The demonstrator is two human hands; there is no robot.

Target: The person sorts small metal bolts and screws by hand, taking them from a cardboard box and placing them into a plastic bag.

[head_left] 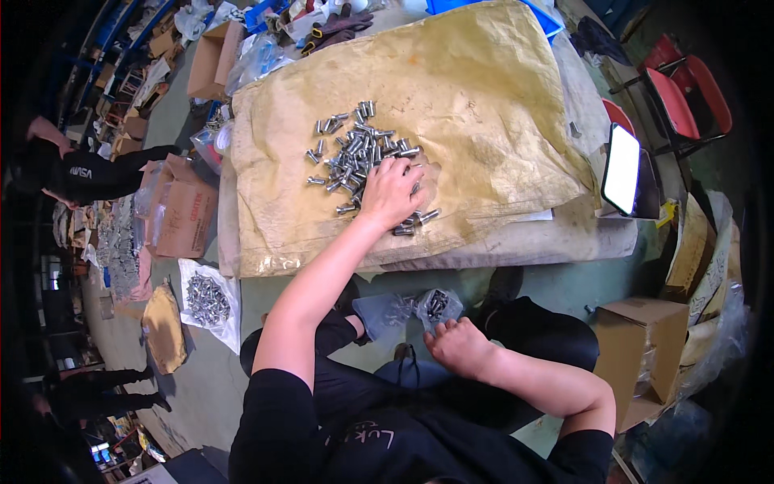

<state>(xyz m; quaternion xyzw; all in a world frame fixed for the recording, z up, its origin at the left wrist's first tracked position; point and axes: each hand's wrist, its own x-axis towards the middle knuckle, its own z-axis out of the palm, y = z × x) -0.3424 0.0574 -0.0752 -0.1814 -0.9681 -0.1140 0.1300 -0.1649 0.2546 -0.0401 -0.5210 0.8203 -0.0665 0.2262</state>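
Observation:
My left hand [393,192] reaches over the table onto a loose pile of silver metal bolts [351,157]. Its fingers curl down among the bolts at the pile's right side, closed on some of them; the fingertips are partly hidden. My right hand [463,347] is raised over my lap with its fingers curled closed. Whatever it holds, if anything, cannot be made out. Just beyond it in this view is a clear plastic bag [439,305] with bolts inside; whether the hand touches the bag is unclear.
A yellowish woven sheet [484,97] covers the table. A phone with a lit screen [622,169] stands at its right edge. Cardboard boxes [184,208] stand left, another [637,343] right. More bolts lie on a white sack [208,300] on the floor. People are at left; red chairs [673,109] stand right.

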